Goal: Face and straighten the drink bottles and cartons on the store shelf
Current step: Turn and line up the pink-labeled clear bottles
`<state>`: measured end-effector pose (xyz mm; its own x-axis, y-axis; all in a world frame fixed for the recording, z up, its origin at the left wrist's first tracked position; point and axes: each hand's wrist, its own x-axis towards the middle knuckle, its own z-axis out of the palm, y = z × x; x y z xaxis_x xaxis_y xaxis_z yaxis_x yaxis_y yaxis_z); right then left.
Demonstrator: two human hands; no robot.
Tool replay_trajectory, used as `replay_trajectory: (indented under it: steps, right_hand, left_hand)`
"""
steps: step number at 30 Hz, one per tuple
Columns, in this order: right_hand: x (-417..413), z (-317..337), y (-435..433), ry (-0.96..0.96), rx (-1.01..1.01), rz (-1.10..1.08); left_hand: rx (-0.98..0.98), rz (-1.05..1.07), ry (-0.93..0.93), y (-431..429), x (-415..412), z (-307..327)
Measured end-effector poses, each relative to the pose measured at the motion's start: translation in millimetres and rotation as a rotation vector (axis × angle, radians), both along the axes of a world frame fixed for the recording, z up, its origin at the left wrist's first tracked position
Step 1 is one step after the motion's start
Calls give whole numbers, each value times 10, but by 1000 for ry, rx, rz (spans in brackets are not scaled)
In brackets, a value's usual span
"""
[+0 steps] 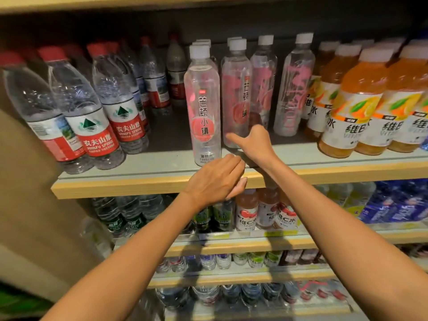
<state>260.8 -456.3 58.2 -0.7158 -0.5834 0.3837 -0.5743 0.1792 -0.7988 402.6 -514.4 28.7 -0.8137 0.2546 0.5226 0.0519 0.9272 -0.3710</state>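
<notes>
Your left hand [217, 179] hangs loose and empty by the shelf [139, 185] lip, right hand [253, 140] wraps the second peach bottle [236, 93] low down; front peach bottle [205, 100] looks faced, two turned bottles [294, 89] beside it not yet.

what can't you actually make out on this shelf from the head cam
Head view: the fingers of the right hand are hidden behind its own back, so its hold on the second peach bottle is unclear.
That bottle's base is covered by the same hand.
The orange drink bottle at far right is cut off by the frame edge.
Labels on the bottom-shelf bottles are too blurred to read.
</notes>
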Motion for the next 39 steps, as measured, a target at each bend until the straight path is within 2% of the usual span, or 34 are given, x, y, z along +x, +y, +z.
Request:
replay_trajectory:
  steps: [5,10,16,18,20,22,25,27,32,39]
  right_hand:
    - [11,12,-113,-82,-42,-14]
    - [20,18,24,-12,-135,48]
    - [10,74,414,9,-159,-36]
    - [35,108,580,22,-175,-28]
    - [84,128,733,31,-185,-37]
    - [172,149,864,19,-192,-21]
    - [374,154,1001,-23,-208,46]
    - [539,133,1054,-58,-210,93]
    - [923,131,1107,-93,-260,177]
    - [1091,137,1163,-51,-281,192]
  left_hand:
    - [11,26,18,13,9,4]
    - [7,24,31,20,15,18]
    - [68,65,-29,64,41,85]
    - [210,111,-37,132,67,121]
    - [458,167,-5,202,98,167]
    - [834,148,127,296,124,311]
    - [1475,-52,312,475,87,735]
    - [1726,-191,314,556,55,1007]
    - [1846,-211,300,745,27,1272]
    - [1760,-221,474,921,59,1381]
